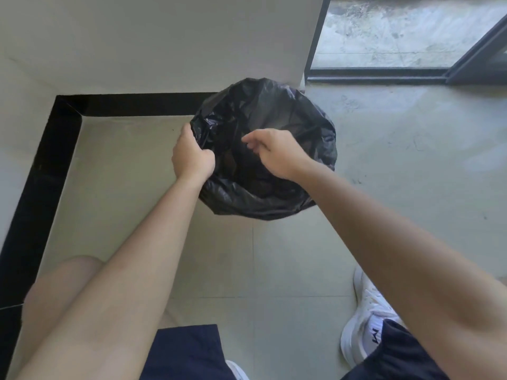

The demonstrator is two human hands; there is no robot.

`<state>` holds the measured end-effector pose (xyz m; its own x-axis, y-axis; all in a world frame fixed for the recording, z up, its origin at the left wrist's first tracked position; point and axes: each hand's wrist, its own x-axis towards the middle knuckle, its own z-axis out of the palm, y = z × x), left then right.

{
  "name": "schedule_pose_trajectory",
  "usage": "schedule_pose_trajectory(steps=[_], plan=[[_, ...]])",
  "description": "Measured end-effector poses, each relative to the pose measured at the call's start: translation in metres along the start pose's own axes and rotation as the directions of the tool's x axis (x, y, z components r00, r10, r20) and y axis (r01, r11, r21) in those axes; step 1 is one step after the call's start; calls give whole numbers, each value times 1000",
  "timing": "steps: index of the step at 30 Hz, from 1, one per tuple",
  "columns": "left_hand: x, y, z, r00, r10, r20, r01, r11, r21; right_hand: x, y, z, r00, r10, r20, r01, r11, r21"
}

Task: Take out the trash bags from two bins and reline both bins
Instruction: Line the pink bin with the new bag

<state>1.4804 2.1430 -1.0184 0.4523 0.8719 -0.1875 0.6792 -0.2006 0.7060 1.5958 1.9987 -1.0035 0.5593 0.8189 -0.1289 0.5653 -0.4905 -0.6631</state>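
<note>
Bag, black, stands on the floor at 12 o'clock, touching the wall corner. Its round mouth faces straight up, with no long axis visible. Left hand grips the rim at 9 o'clock, fingers curled round the plastic. Right hand hovers over the mouth, fingers loosely bent, holding nothing.

You're indoors in a plain tiled room by an outside door; home or office can't be told. Pale floor tiles are edged by a black border strip, and a bare white wall ends in a corner. Right of that corner, a dark metal sliding-door track gives onto weathered concrete, and a black trash bag sits on the floor at the wall corner.
</note>
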Motion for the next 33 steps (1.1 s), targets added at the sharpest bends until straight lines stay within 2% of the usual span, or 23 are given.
schedule_pose_trajectory(steps=[2,3,5,7,9,11,12,13,14,15,16,17,19,21,22,24,26,27,30,33], plan=[[-11,-12,-2,1000,-6,-16,6,1000,14,23,14,8,949,179,261,-135,975,-177],[-17,-18,-2,999,-14,-38,14,1000,-5,30,24,11,917,274,290,-187,937,-295],[-26,-23,-2,996,-39,-81,35,998,-50,37,38,14,879,406,251,-269,856,-441],[-33,-20,-2,990,-84,-115,76,995,-70,39,39,15,881,396,260,-246,852,-463],[-34,-17,1,980,-154,-123,132,977,-169,33,27,12,913,338,228,-203,862,-464],[-29,-14,4,966,-226,-125,165,912,-376,19,16,6,989,148,29,-124,908,-401],[-27,-11,5,952,-269,-147,172,866,-470,7,11,3,992,30,-125,-72,934,-350],[-24,-9,6,935,-307,-175,170,825,-539,-6,7,1,955,-60,-290,-34,951,-307],[-25,-5,7,921,-332,-202,162,799,-579,-18,4,0,898,-85,-431,-43,959,-279],[-27,-1,8,909,-353,-221,156,782,-604,-28,2,-2,850,-23,-526,-119,965,-235],[-31,2,9,900,-373,-224,163,766,-621,-34,4,-1,820,126,-559,-240,961,-135],[-34,3,12,897,-388,-211,169,744,-646,-37,9,-1,790,322,-522,-366,930,20],[-36,3,15,901,-397,-175,184,716,-673,-38,22,-1,717,633,-291,-524,765,375],[-35,0,12,899,-393,-191,250,821,-514,-38,31,3,681,725,-101,-532,585,612],[-35,-1,8,904,-355,-237,253,892,-374,-38,32,6,683,726,-81,-509,552,660],[-31,-7,2,935,-160,-316,121,983,-139,-37,28,13,713,688,-136,-458,603,653],[-23,-12,-2,964,63,-260,-66,998,-2,-31,22,15,745,643,-175,-434,667,605],[-17,-14,-4,974,110,-198,-109,994,17,-27,21,14,756,630,-178,-431,684,588],[4,-12,-11,997,-1,-81,-5,997,-73,-8,21,2,786,593,-176,-423,723,546],[10,-4,-10,985,-133,-107,114,979,-168,8,29,-9,831,536,-150,-400,762,509]])
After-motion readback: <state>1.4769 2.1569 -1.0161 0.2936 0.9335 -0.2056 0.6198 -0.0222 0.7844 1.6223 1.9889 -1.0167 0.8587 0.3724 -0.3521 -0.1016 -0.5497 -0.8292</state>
